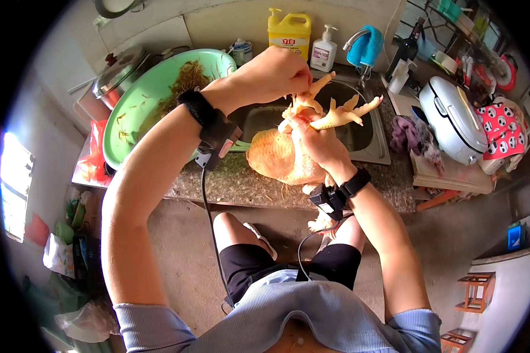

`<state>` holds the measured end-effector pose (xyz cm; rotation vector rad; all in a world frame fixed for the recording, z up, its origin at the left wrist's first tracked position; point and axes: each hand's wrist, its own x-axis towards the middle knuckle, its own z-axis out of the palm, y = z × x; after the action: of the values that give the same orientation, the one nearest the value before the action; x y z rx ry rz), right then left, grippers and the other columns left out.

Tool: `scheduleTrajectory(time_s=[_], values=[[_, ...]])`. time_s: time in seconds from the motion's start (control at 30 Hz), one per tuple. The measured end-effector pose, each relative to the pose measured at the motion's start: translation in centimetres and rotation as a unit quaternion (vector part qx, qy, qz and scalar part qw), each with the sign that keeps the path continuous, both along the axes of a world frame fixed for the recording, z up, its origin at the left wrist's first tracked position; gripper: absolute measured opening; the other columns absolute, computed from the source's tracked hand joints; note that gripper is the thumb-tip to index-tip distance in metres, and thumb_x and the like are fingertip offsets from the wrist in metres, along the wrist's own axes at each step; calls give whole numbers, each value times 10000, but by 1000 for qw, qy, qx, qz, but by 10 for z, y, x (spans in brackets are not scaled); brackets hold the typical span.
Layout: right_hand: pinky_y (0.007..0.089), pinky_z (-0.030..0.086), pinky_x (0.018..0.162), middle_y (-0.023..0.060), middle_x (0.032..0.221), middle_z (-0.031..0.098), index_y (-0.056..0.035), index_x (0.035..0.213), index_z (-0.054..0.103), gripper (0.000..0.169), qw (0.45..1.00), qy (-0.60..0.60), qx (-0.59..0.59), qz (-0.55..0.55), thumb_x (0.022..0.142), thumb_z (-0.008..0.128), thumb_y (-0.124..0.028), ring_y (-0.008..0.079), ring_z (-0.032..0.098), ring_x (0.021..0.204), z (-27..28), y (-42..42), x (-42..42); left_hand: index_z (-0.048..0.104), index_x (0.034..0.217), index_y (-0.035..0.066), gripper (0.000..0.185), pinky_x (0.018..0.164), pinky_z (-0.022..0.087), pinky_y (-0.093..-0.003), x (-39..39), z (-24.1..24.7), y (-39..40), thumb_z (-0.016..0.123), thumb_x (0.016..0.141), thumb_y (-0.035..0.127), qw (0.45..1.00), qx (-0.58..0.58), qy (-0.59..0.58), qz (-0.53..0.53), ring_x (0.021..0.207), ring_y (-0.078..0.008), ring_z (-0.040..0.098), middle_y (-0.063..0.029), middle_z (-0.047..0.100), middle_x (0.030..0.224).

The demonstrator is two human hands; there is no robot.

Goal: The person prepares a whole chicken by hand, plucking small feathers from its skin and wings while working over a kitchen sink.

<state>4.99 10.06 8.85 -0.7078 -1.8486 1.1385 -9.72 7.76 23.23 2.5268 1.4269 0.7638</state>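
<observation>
A plucked whole chicken [276, 156] lies on the speckled stone counter at the front edge of the steel sink [382, 148], its yellow feet [342, 115] raised over the basin. My right hand [316, 141] is closed around the legs near the feet. Just above and to the left, my left hand [280, 73] is bent over, its fingertips pinched at the base of one foot; what exactly they pinch is partly hidden. To the left, a large green plastic basin [134, 106] holds a clump of wet brown feathers [190, 79]. Both wrists wear black straps with small devices and cables.
Behind the sink stand a yellow detergent jug [289, 33], a white pump bottle [323, 50] and a faucet with a blue cloth [365, 46]. A lidded steel pot [121, 73] is back left. At right are a purple rag [413, 132] and a white appliance [454, 119].
</observation>
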Motion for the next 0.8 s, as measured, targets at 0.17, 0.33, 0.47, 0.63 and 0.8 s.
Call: scheduleTrajectory(time_s=[0.17, 0.33, 0.47, 0.63, 0.8], values=[[247, 452, 757, 48, 860, 594, 0, 985, 553, 232, 1000, -19, -14, 14, 916, 483, -211, 106, 558, 830, 6, -3, 1, 646, 862, -1, 204, 538, 472, -208, -1, 9, -4, 555, 864, 181, 986, -63, -146, 38, 610, -60, 558, -28, 620, 704], [252, 455, 766, 44, 885, 581, -12, 1000, 532, 205, 999, -9, -33, 38, 911, 496, -193, 108, 558, 840, 3, 3, 5, 654, 843, 21, 122, 551, 452, -227, -7, 12, -7, 639, 798, 133, 993, 46, -91, -64, 620, -91, 555, -24, 600, 720], [243, 450, 758, 40, 901, 569, -15, 1007, 515, 197, 1000, 7, -14, 24, 912, 495, -186, 105, 554, 836, -3, 5, 5, 657, 807, 51, 94, 587, 445, -275, -5, 15, -17, 671, 743, 117, 976, 157, 0, -149, 651, -162, 556, -47, 555, 751], [230, 440, 738, 39, 897, 567, -18, 993, 531, 209, 998, -27, -61, 5, 912, 495, -207, 95, 542, 826, 8, -6, 4, 657, 785, 68, 108, 623, 449, -319, -5, 10, -18, 665, 730, 162, 976, 164, 86, -112, 704, -220, 552, -54, 525, 790], [228, 437, 683, 38, 853, 580, -25, 961, 566, 250, 995, -87, 0, -48, 893, 521, -262, 85, 538, 768, 20, -19, 5, 661, 773, 85, 123, 666, 449, -332, 2, 11, -13, 657, 726, 199, 980, 116, 150, -66, 781, -224, 558, -42, 530, 848]])
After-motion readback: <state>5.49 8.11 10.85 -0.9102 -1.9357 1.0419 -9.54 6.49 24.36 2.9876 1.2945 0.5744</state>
